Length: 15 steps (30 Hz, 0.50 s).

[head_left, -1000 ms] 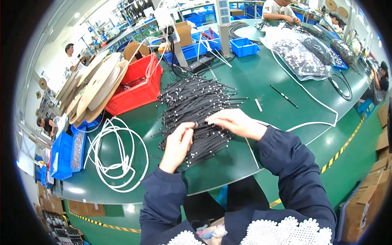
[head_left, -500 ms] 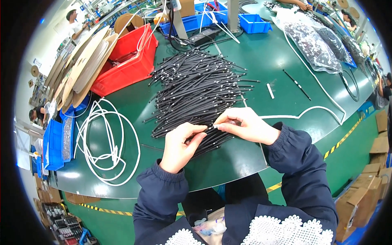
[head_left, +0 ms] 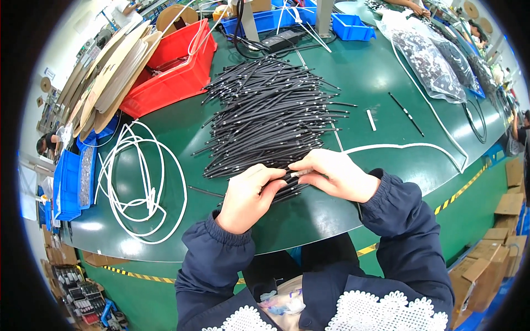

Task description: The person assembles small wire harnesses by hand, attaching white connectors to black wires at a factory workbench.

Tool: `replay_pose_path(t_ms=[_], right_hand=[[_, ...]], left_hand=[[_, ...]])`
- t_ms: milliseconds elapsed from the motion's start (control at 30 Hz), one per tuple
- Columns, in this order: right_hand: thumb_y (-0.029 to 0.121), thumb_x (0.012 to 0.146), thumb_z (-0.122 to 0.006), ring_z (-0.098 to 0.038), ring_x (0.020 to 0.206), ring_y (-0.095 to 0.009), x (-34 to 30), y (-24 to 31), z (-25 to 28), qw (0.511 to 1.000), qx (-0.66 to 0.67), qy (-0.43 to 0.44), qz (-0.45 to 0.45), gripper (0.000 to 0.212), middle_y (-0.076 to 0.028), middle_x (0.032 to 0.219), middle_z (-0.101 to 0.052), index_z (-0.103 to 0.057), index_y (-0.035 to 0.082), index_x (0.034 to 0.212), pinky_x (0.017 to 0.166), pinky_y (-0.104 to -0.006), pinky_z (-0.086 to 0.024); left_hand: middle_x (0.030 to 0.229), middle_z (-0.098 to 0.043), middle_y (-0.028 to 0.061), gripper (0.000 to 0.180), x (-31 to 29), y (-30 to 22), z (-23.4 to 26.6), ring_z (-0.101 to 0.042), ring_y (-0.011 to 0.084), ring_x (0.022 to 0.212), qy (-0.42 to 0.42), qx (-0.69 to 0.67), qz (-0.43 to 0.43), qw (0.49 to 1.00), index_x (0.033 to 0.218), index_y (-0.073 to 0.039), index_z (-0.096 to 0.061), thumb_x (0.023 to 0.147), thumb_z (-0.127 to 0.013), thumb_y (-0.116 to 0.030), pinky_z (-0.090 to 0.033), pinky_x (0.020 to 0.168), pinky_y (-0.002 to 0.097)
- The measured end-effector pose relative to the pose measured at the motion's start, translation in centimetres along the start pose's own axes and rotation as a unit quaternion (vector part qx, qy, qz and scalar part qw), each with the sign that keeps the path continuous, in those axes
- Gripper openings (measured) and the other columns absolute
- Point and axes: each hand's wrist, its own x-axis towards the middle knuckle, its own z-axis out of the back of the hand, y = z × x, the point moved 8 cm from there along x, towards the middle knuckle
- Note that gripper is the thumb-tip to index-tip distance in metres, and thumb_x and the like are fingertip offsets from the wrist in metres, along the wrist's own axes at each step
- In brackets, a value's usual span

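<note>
Both my hands meet over the near edge of a large pile of thin black cables (head_left: pixel 270 118) with short white bands. My left hand (head_left: pixel 248 198) is closed, thumb and forefinger pinching one black cable (head_left: pixel 204 191), whose tail pokes out on the left. Opposite it, my right hand (head_left: pixel 341 176) pinches the end of a white tube (head_left: pixel 301 172) where it meets that cable. How far the tube sits over the cable is hidden by my fingertips. From my right hand the long white tube (head_left: pixel 403 146) trails off to the right.
Coiled white tubing (head_left: pixel 160 207) lies left of the pile. Behind it are a red bin (head_left: pixel 165 91) and cardboard reels (head_left: pixel 110 77). A single black cable (head_left: pixel 406 114), a short white piece (head_left: pixel 371 119) and plastic bags (head_left: pixel 422 58) lie on the right.
My fingertips stay together, and more of the white tube end shows between them. The view has shifted slightly; the pinch of each hand holds.
</note>
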Motion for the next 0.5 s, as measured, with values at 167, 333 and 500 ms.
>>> replay_pose_path(t_ms=[167,333,500], right_hand=[[0.01,0.083,-0.066,-0.063,0.082,-0.027,-0.4,0.1,-0.3,1.0,0.002,0.014,-0.009,0.021,-0.01,0.09,-0.064,-0.063,0.004,0.103,0.072,-0.0347,-0.05],[0.004,0.078,-0.072,-0.067,0.074,-0.018,-0.7,0.9,-0.1,0.998,0.03,-0.021,-0.056,0.012,-0.008,0.084,-0.069,-0.067,0.003,0.089,0.067,-0.0284,-0.054],[0.004,0.085,-0.066,-0.067,0.075,-0.015,-1.6,0.6,-0.7,0.94,0.292,0.014,-0.175,0.011,-0.01,0.084,-0.07,-0.066,-0.001,0.094,0.067,-0.027,-0.053]], left_hand=[[0.076,-0.062,0.0072,0.015,0.0,0.0,-0.7,-0.06,0.016,0.066,0.033,-0.07,0.04,0.996,0.093,-0.001,-0.066,0.079,-0.071,-0.003,-0.049,0.059,0.0269],[0.074,-0.061,0.007,0.01,-0.2,-0.9,-0.6,-0.057,0.0132,0.059,0.045,-0.123,0.019,0.991,0.089,0.0,-0.066,0.081,-0.069,-0.004,-0.046,0.053,0.0252],[0.076,-0.061,0.0034,0.007,-0.8,-1.0,-0.8,-0.056,0.007,0.064,0.101,-0.268,0.083,0.954,0.089,0.001,-0.065,0.085,-0.067,-0.004,-0.045,0.055,0.0228]])
